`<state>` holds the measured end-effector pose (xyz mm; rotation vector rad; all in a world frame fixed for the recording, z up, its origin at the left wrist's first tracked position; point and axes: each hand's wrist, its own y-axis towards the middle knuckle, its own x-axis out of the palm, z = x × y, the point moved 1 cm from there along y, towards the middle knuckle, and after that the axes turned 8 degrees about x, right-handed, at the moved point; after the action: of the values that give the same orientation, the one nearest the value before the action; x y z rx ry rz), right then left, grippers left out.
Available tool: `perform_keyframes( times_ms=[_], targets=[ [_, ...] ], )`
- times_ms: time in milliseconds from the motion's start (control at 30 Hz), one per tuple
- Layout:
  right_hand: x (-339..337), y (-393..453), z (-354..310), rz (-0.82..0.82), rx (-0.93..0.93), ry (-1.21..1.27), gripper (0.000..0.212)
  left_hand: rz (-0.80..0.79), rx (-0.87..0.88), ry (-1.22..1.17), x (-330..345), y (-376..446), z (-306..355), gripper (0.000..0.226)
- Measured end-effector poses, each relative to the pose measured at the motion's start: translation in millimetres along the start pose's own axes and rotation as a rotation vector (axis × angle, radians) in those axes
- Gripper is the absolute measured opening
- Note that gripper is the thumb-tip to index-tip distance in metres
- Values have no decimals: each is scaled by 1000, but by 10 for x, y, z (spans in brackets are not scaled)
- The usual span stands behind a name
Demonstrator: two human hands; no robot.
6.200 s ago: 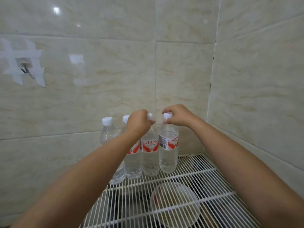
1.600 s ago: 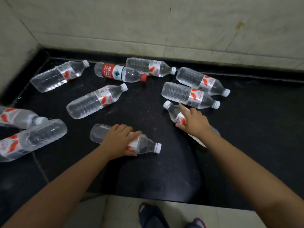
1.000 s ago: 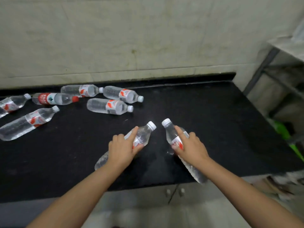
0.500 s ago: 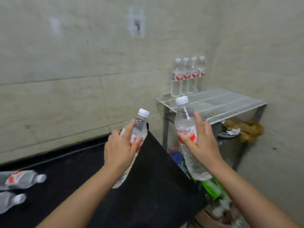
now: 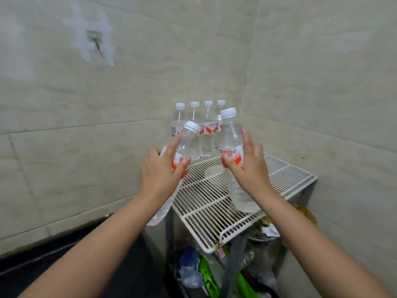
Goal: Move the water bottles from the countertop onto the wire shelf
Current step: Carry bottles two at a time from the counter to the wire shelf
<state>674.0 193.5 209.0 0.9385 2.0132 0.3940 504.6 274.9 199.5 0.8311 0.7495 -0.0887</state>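
Note:
My left hand (image 5: 160, 173) grips a clear water bottle (image 5: 187, 139) with a white cap and red label, tilted to the right, just left of the shelf's edge. My right hand (image 5: 250, 168) holds a second water bottle (image 5: 231, 134) almost upright above the white wire shelf (image 5: 285, 179). Both bottles are in the air. Several bottles (image 5: 207, 127) stand upright in a row at the back of the shelf against the tiled wall, partly hidden behind the two held ones.
The shelf sits in a tiled corner, walls behind and to its right. The black countertop (image 5: 120, 274) ends at the lower left. Under the shelf lie a green packet (image 5: 209, 276), plastic bags and clutter. A taped wall hook (image 5: 95, 43) hangs at the upper left.
I have carried both bottles from the countertop up to the shelf. The shelf and its row of bottles now appear much closer, and the right bottle is over the wire.

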Motion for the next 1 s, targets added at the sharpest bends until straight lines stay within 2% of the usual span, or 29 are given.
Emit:
perform_keyframes(
  times_ms=[133,300,467,633,700,767,833,933,1000],
  targets=[
    [231,501,370,21,29,32,77,44,-19,45,429,426,98,57],
    [553,1113,793,-139,26,206,78,129,-142,117,1010,860,119,57],
    [881,1609,993,-297,-56,333,77,297,-376,108,1441,1245,98,60],
    [1285,1842,1052,-343,-104,431,78,559,-623,46,1707,1407,96,57],
    [1387,1833,1080,-347,-147,445,80,632,-662,22,1788,1405,66,58],
    [1441,1831,1109,-327,-179,458,83,679,-642,17,1851,1376,86,71],
    [1445,1792,1133,-305,-209,465,81,691,-606,35,1901,1326,161,77],
    [1407,1746,1197,-295,-245,454,77,603,-572,66,1946,1270,300,61],
    [1309,1740,1220,-335,-187,453,71,512,-573,81,1915,1239,356,58]
  ],
)
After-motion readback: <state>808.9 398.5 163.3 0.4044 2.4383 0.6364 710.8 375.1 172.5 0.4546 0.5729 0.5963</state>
